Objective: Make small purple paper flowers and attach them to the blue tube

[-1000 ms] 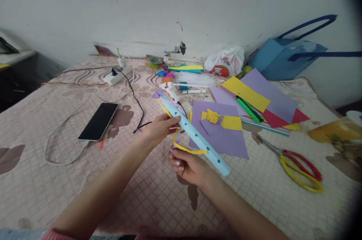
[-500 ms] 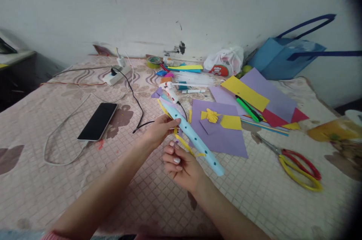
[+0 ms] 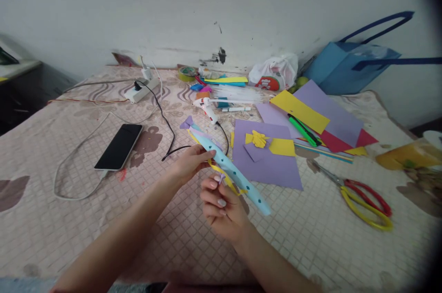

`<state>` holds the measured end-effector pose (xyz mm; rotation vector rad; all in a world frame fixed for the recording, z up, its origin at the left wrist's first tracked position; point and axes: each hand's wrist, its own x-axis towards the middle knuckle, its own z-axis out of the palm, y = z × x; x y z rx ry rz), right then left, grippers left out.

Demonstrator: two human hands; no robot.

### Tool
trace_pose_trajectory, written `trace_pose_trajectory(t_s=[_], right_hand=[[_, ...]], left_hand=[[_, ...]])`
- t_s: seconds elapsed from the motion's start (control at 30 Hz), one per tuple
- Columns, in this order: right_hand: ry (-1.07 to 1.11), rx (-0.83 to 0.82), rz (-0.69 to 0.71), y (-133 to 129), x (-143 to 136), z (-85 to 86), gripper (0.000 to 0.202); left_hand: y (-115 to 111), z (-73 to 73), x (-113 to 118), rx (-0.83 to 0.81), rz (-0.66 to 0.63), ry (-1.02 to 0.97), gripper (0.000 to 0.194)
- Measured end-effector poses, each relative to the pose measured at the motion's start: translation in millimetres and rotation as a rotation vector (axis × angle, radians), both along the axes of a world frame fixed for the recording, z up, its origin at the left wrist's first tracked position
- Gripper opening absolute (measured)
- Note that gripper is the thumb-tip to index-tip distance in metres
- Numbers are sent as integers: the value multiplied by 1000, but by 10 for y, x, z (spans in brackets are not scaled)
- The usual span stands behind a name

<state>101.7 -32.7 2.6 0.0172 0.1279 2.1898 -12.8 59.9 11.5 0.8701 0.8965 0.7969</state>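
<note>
My left hand (image 3: 192, 162) grips a long light-blue paper strip (image 3: 238, 176) with dark diamond marks, thumb on top. The strip slants from a purple paper piece (image 3: 187, 122) at its upper end down to the right. Along its near side runs a curling yellow strip (image 3: 226, 178). Just below it, my right hand (image 3: 224, 205) pinches a tiny purple paper piece (image 3: 221, 177) between thumb and forefinger, its other fingers curled. Beyond the strip stands a white glue gun (image 3: 208, 110). Purple sheets (image 3: 276, 175) with yellow cut-outs (image 3: 259, 139) lie to the right.
Scissors (image 3: 348, 191) with red and yellow handles lie at the right, near a cup (image 3: 407, 154). A green cutter (image 3: 304, 130) rests on coloured paper. A phone (image 3: 119, 148) is at left, a power strip (image 3: 141, 90) behind it, and a blue bag (image 3: 340, 65) at back right.
The blue strip and my left hand have shifted slightly left and down, baring more of the glue gun. My right hand has turned a little, and the tiny purple piece now shows more clearly.
</note>
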Motion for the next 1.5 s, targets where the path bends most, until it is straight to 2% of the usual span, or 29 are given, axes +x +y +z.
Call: trace_pose_trajectory(t_s=[0.13, 0.4, 0.47, 0.57, 0.63, 0.67, 0.77, 0.87, 1.07, 1.17, 1.3, 1.5], right_hand=[[-49, -52, -13, -2, -5, 6, 25], [-111, -152, 25, -23, -23, -62, 26], [-115, -156, 36, -30, -30, -90, 24], [-122, -167, 50, -33, -42, -122, 22], [-136, -178, 63, -32, -50, -133, 22], [-143, -183, 68, -30, -54, -135, 22], [-171, -209, 69, -26, -65, -142, 23], [-194, -252, 48, -25, -78, -166, 24], [-265, -329, 7, -24, -112, -220, 25], [-293, -335, -2, -24, -119, -215, 23], [-307, -331, -19, -19, -115, -207, 22], [-364, -327, -51, -23, -147, -236, 19]], left_hand=[[-20, -9, -45, 20, -97, 127, 25], [-124, -87, -234, 88, -159, 451, 29], [-188, -68, -291, 235, -134, 597, 27], [-306, 35, -333, 556, 17, 774, 17], [-378, 145, -326, 666, 66, 768, 15], [-408, 203, -315, 694, 39, 735, 14], [-472, 332, -277, 675, -102, 674, 11], [-524, 356, -252, 610, -166, 703, 8], [-641, 298, -229, 630, -77, 840, 8], [-664, 295, -234, 636, -85, 838, 3], [-661, 281, -252, 626, -123, 847, 7], [-656, 276, -233, 632, -105, 888, 7]])
